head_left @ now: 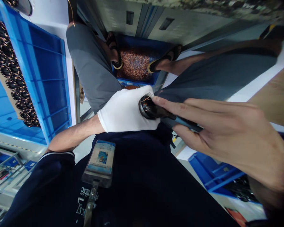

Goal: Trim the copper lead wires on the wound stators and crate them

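My left hand point(125, 110), in a white glove, is closed around a small black round part point(144, 111) with thin copper wires at its open end. That end faces up toward me. My right hand point(232, 129) is bare and grips a dark hand tool with a slim grey-blue handle point(186, 122). The tool's front meets the rim of the round part, and my right index fingertip is close to the wires there. Blur and my fingers hide the tool's exact kind and its tip.
Below, between my feet, a blue bin point(164, 45) holds many copper wire scraps point(134, 64). At left stands a blue crate point(54, 78) with rows of black parts with copper windings point(16, 78). Another blue bin point(203, 167) with dark parts lies at lower right. A speckled worktop edge point(203, 6) runs across the top.
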The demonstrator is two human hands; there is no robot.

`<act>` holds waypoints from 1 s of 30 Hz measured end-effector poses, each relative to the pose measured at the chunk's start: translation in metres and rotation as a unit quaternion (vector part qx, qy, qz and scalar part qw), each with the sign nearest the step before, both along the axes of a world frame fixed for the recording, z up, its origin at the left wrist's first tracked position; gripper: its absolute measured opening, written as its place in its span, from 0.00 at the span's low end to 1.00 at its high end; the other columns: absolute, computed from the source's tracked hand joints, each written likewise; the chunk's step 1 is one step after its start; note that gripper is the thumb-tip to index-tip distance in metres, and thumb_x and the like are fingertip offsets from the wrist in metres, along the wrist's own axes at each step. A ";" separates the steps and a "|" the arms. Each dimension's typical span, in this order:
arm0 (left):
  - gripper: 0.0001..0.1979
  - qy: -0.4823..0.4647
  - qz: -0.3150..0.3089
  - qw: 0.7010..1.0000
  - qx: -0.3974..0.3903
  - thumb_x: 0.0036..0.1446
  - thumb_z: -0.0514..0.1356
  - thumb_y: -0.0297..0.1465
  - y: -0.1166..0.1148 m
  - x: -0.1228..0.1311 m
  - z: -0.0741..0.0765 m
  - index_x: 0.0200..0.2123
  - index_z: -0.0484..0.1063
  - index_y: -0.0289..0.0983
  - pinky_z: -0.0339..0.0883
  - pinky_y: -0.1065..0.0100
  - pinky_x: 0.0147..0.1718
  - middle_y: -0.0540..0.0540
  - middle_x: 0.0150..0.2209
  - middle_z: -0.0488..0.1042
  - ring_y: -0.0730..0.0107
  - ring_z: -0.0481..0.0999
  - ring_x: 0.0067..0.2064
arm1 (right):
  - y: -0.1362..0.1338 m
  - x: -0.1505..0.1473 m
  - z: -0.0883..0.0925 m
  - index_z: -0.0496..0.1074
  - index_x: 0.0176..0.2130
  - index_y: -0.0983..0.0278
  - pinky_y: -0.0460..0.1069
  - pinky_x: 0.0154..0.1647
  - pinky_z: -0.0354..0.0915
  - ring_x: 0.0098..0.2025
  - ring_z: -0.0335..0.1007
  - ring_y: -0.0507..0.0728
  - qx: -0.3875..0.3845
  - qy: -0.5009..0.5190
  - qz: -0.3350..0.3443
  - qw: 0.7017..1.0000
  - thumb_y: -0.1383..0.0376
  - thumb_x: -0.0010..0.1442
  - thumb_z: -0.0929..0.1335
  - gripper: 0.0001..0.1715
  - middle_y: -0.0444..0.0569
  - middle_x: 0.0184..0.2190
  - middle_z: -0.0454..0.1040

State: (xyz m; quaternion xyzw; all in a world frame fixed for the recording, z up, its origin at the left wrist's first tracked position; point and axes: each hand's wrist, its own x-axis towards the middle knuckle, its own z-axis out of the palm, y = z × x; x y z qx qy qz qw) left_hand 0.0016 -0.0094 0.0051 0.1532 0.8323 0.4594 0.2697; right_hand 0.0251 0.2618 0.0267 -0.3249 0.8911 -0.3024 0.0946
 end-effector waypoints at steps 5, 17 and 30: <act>0.13 0.001 0.003 1.000 0.017 0.59 0.73 0.34 0.003 0.005 -0.003 0.45 0.77 0.42 0.80 0.55 0.47 0.46 0.41 0.87 0.52 0.89 0.45 | 0.000 -0.009 -0.005 0.68 0.84 0.52 0.58 0.37 0.78 0.35 0.78 0.61 -0.026 0.016 0.021 0.999 0.66 0.73 0.72 0.46 0.48 0.41 0.81; 0.16 -0.084 0.010 0.990 0.116 0.63 0.74 0.36 0.002 0.010 -0.014 0.50 0.80 0.37 0.81 0.54 0.53 0.41 0.48 0.89 0.50 0.90 0.50 | 0.004 -0.014 -0.016 0.73 0.81 0.48 0.52 0.39 0.84 0.41 0.90 0.59 -0.060 -0.060 0.010 0.996 0.67 0.72 0.72 0.43 0.43 0.57 0.90; 0.40 -0.059 0.055 0.954 0.290 0.66 0.74 0.62 -0.023 0.012 -0.051 0.68 0.76 0.43 0.78 0.43 0.71 0.35 0.66 0.81 0.40 0.81 0.70 | -0.034 -0.007 -0.061 0.85 0.61 0.57 0.46 0.28 0.67 0.26 0.69 0.51 -0.330 -0.352 -0.127 0.867 0.54 0.68 0.84 0.26 0.39 0.30 0.78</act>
